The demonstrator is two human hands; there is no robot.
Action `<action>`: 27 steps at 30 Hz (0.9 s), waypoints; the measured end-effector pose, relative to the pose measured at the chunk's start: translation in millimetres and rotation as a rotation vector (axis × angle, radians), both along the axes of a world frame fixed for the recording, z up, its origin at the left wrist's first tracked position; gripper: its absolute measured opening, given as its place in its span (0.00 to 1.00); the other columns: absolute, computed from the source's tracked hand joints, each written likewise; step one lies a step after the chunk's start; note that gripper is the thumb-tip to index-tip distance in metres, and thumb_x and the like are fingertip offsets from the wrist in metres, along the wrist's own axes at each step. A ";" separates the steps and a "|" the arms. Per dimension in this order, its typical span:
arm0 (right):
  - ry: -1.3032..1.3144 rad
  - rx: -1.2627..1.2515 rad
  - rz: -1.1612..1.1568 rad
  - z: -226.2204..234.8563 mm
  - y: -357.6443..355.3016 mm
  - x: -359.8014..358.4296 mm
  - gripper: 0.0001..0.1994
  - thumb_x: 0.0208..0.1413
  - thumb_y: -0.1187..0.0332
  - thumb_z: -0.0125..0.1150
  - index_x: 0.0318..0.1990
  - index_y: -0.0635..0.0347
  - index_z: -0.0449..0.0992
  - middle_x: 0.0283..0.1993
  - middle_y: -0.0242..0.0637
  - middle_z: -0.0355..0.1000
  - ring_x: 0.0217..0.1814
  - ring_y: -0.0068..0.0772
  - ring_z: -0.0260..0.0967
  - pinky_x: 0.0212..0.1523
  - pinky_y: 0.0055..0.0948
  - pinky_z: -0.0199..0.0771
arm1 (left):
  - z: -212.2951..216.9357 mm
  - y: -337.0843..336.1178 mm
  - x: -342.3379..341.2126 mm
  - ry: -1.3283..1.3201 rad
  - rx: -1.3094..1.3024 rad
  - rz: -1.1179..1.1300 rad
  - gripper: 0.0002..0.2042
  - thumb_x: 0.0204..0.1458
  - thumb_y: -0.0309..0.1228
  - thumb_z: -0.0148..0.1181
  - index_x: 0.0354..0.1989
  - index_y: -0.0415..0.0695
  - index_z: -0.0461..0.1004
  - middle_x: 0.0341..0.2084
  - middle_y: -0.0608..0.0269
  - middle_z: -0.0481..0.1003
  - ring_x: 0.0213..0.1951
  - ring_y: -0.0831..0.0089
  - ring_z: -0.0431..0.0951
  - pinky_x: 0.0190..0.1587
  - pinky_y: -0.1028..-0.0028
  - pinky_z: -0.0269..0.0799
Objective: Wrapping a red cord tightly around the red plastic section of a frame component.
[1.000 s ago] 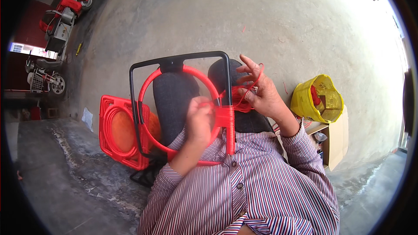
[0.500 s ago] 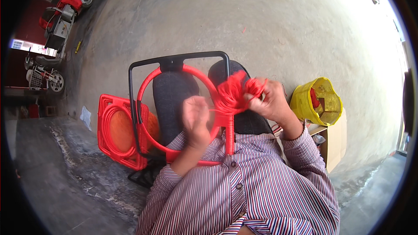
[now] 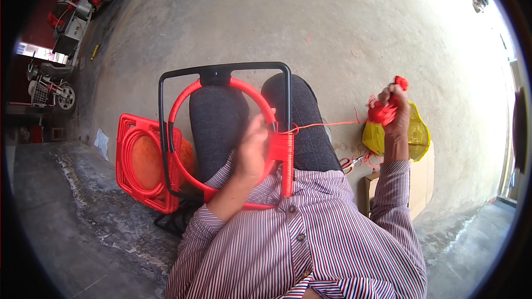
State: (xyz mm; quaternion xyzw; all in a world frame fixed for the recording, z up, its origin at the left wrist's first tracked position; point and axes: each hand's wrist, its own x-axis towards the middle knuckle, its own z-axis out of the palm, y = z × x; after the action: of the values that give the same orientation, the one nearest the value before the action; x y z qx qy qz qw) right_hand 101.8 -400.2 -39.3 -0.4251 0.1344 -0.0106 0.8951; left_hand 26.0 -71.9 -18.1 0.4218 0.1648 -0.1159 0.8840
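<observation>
A black metal frame with a red-wrapped ring inside it rests on my lap. My left hand presses on the ring's right side, beside a patch of woven red cord on the frame's right bar. My right hand is raised out to the right, shut on a bundle of red cord. A taut strand runs from that bundle back to the frame.
A finished red woven frame leans on the concrete floor at my left. A yellow bag and a cardboard box sit at my right, scissors near them. Red machines stand far left.
My right hand has pulled away from the frame out to the right with the cord bundle, drawing the strand tight. My left hand stays on the ring.
</observation>
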 end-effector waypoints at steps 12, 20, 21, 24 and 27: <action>0.179 -0.396 0.671 10.7 119.8 -27.8 0.09 0.54 0.70 0.62 0.42 0.62 0.77 0.25 0.31 0.73 0.25 0.18 0.69 0.27 0.18 0.69 | -11.9 6.6 -1.3 0.062 -0.027 -0.131 0.19 0.50 0.25 0.40 0.51 0.34 0.67 0.44 0.53 0.73 0.46 0.67 0.75 0.53 0.71 0.68; 0.067 0.560 0.359 1.0 134.7 -43.0 0.06 0.58 0.69 0.59 0.32 0.61 0.72 0.29 0.34 0.72 0.29 0.23 0.70 0.33 0.22 0.72 | -13.1 7.6 0.6 0.096 -0.161 -0.079 0.10 0.58 0.28 0.48 0.44 0.38 0.71 0.40 0.57 0.75 0.43 0.69 0.76 0.50 0.70 0.71; 0.081 0.305 0.400 5.8 135.5 -42.7 0.05 0.57 0.70 0.60 0.33 0.61 0.73 0.28 0.32 0.72 0.27 0.22 0.69 0.32 0.21 0.71 | -8.8 5.9 -1.0 0.113 -0.139 -0.047 0.08 0.59 0.28 0.49 0.42 0.38 0.71 0.38 0.58 0.75 0.41 0.69 0.76 0.47 0.70 0.72; 0.134 -0.021 0.449 18.0 142.8 -44.9 0.05 0.54 0.73 0.64 0.35 0.62 0.75 0.28 0.29 0.72 0.27 0.17 0.68 0.32 0.18 0.70 | 2.7 2.6 -4.2 0.159 -0.043 -0.076 0.06 0.58 0.26 0.50 0.40 0.39 0.71 0.35 0.60 0.75 0.37 0.71 0.76 0.44 0.70 0.73; 0.117 -0.351 0.580 16.2 144.1 -51.3 0.07 0.53 0.73 0.65 0.35 0.67 0.76 0.28 0.28 0.74 0.29 0.15 0.69 0.32 0.19 0.72 | -10.3 4.6 -14.6 0.154 -0.034 -0.049 0.04 0.57 0.24 0.51 0.38 0.39 0.71 0.34 0.61 0.75 0.36 0.73 0.76 0.44 0.72 0.73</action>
State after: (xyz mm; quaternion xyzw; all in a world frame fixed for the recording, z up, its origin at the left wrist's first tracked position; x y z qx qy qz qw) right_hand 50.5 -256.0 -23.1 -0.5931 0.0551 0.2460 0.7647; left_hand 11.4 -67.3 -28.4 0.4004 0.2199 -0.1722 0.8728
